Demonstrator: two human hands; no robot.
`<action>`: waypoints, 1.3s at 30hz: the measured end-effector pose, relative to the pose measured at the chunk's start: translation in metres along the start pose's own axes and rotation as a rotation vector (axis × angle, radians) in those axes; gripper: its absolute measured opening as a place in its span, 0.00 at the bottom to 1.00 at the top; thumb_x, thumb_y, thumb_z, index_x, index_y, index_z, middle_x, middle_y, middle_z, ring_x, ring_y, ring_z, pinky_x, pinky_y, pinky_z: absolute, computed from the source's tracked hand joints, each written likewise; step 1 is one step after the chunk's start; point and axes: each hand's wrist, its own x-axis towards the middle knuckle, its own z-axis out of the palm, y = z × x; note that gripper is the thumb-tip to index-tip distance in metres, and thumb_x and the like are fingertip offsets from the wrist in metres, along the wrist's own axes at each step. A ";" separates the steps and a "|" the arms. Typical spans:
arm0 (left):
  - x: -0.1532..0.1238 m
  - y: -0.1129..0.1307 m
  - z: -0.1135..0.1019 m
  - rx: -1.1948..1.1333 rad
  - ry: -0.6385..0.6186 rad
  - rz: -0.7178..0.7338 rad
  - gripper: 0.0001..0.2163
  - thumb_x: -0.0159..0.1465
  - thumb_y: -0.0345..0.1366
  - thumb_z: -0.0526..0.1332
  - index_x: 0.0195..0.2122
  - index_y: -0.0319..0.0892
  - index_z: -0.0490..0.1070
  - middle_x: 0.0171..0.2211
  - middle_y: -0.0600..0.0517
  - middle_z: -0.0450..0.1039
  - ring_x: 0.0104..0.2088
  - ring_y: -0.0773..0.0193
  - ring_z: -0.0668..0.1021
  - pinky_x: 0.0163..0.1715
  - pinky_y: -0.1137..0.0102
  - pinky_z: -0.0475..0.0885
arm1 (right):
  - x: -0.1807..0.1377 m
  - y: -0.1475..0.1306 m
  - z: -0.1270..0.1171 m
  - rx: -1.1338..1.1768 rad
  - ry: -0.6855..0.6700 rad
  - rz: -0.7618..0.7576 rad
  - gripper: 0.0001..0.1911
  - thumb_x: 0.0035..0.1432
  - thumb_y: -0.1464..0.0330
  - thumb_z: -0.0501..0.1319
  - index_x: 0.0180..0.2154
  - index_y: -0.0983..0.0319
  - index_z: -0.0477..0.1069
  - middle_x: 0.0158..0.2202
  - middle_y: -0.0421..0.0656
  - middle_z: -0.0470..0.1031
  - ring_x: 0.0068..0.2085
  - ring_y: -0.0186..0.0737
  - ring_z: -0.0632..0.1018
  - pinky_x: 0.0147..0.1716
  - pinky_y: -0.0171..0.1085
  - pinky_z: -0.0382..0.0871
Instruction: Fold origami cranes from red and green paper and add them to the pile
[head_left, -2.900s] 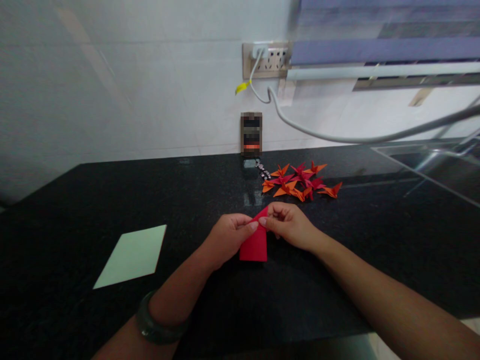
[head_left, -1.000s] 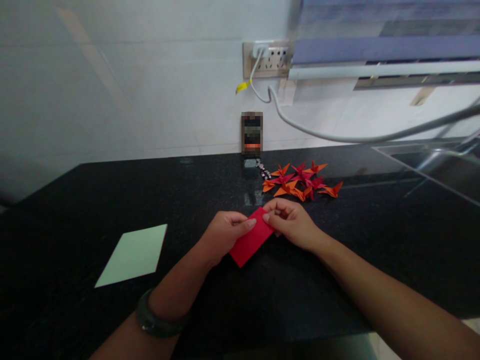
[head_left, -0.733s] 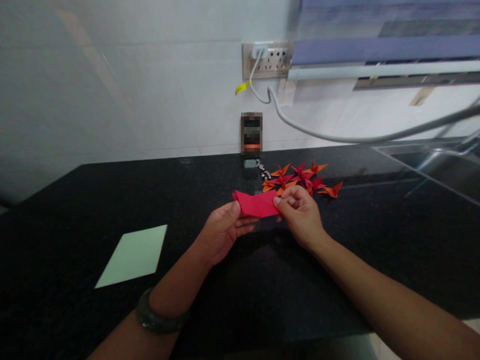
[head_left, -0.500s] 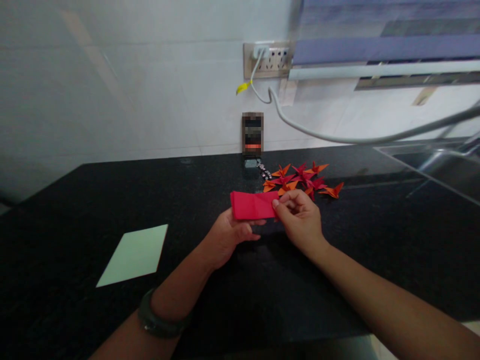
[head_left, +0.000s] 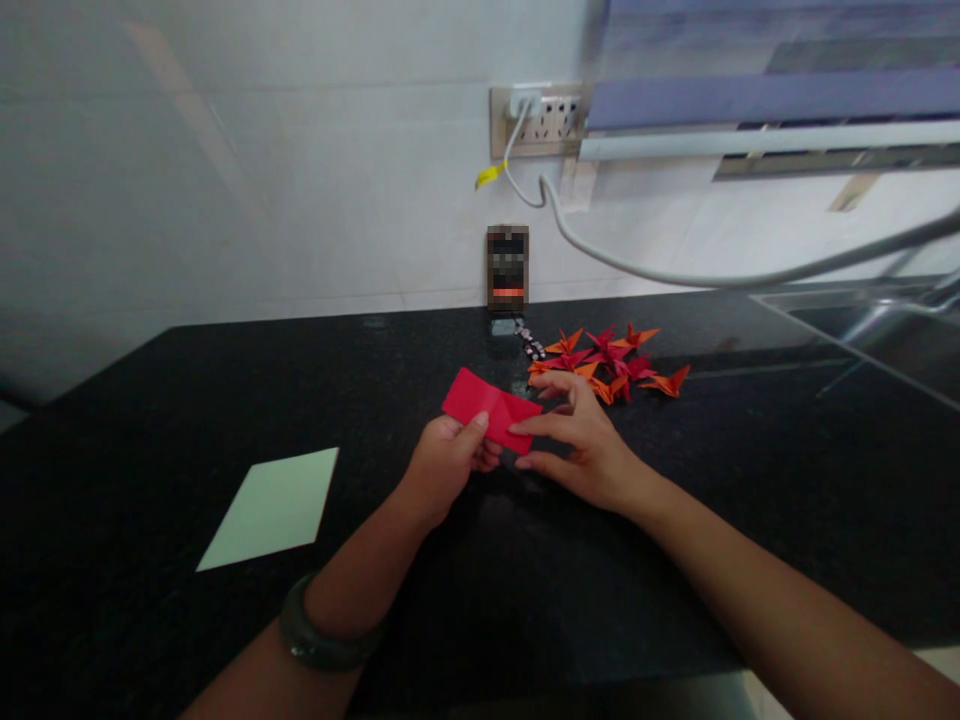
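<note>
A folded piece of red paper [head_left: 474, 396], a narrow rectangle with a crease across its middle, is tilted down to the right above the dark countertop. My left hand [head_left: 448, 458] pinches its lower edge, thumb on top and fingers beneath. At the paper's right end is my right hand [head_left: 589, 440], its fingers spread and a fingertip touching the red surface. Just beyond that hand lie several folded paper cranes [head_left: 606, 350] in red and orange, grouped together.
A pale green sheet of paper [head_left: 274, 510] lies on the black countertop [head_left: 135, 430] at left. Against the wall leans a phone [head_left: 508, 268] with a beaded strap [head_left: 529, 342]. A white cable [head_left: 637, 265] runs from the wall socket [head_left: 555, 120]. A sink [head_left: 885, 330] is at right.
The red paper has turned from level to tilted, its right end lower. My left thumb has come onto it, and my right hand has let go of its pinch and spread its fingers.
</note>
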 end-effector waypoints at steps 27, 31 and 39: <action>-0.006 -0.001 0.005 0.191 -0.155 -0.007 0.08 0.56 0.35 0.57 0.27 0.34 0.70 0.20 0.50 0.72 0.19 0.69 0.74 0.22 0.74 0.69 | 0.003 -0.008 0.010 0.091 0.078 0.075 0.08 0.57 0.73 0.53 0.27 0.63 0.66 0.37 0.47 0.67 0.41 0.39 0.69 0.40 0.38 0.64; -0.008 0.000 0.008 0.241 -0.146 -0.001 0.07 0.56 0.33 0.58 0.26 0.34 0.69 0.20 0.50 0.72 0.19 0.68 0.74 0.22 0.73 0.69 | 0.000 -0.010 0.013 0.092 0.103 0.077 0.08 0.57 0.73 0.52 0.27 0.62 0.66 0.35 0.46 0.68 0.39 0.38 0.70 0.38 0.37 0.65; -0.010 -0.001 0.010 0.152 -0.201 -0.028 0.07 0.57 0.34 0.58 0.28 0.34 0.70 0.20 0.50 0.73 0.20 0.67 0.75 0.24 0.71 0.71 | 0.001 -0.008 0.019 0.029 0.090 0.299 0.10 0.58 0.70 0.50 0.26 0.62 0.64 0.30 0.45 0.69 0.33 0.37 0.71 0.34 0.36 0.65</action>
